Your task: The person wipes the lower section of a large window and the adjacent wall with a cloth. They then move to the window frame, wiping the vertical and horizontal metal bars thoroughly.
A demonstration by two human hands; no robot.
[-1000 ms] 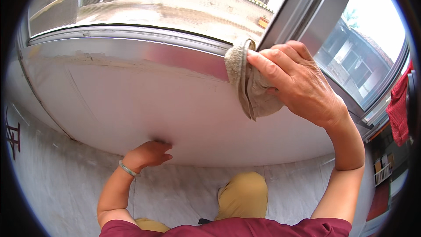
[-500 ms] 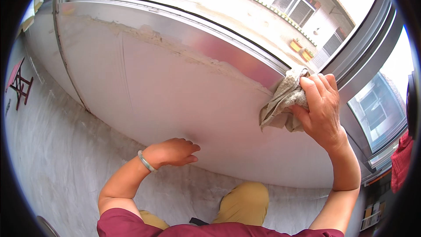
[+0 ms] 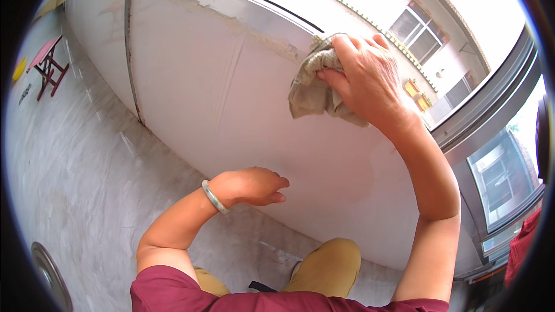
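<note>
1. Right hand (image 3: pixel 370 78): fingers and thumb clamped on 1 grey-beige cloth (image 3: pixel 315 89), which overlaps the window's lower rail (image 3: pixel 231 1), apparently touching it.
2. Left hand (image 3: pixel 252 186): fingers loosely curled, no object visible, near the white panel (image 3: pixel 185 81); contact cannot be told.
3. Progress: wiping seems unfinished; rough residue (image 3: pixel 272 43) lines the panel's upper edge. The extent already cleaned cannot be judged.

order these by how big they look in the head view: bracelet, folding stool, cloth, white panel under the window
1. White panel
2. Cloth
3. Folding stool, which stands farther off, so its true size is unsure
4. Bracelet
</note>
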